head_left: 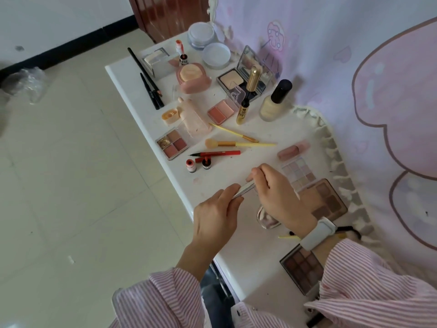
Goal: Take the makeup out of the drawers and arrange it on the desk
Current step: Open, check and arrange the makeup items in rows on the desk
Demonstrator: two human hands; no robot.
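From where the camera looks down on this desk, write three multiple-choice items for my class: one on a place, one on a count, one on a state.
1. Where does the red eyeliner pen lie?
A. beside the four-pan eyeshadow palette
B. on the floor
C. inside the round jar

2. How many yellow-handled brushes lie just above that pen?
A. none
B. two
C. five

3. What are the hands doing?
A. resting flat on the desk
B. both holding one thin silver tool
C. each lifting a bottle

Answers: 1 A, the pen lies on the desk just right of the palette. 2 B, a thin brush and a fluffy brush lie there. 3 B, the left hand and right hand grip the tool's opposite ends.
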